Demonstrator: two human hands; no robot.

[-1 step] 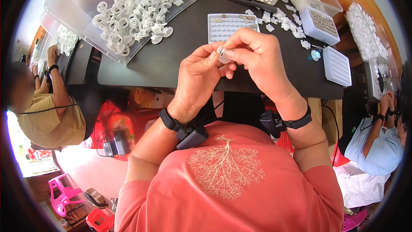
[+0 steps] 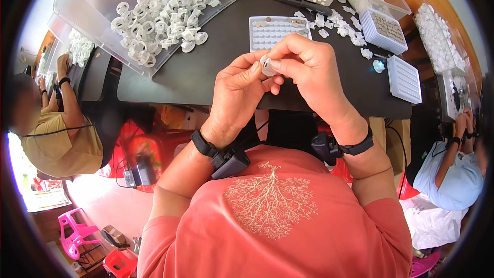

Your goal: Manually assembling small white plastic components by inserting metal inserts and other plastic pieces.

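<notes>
the left hand [image 2: 235, 85] and right hand [image 2: 312, 67], both pinched closed on one white piece [image 2: 268, 68], should keep it steady, pressing gently.

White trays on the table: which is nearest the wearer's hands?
The partly filled tray, just beyond the left hand and right hand; the fuller stack and rightmost tray sit farther right.
</notes>
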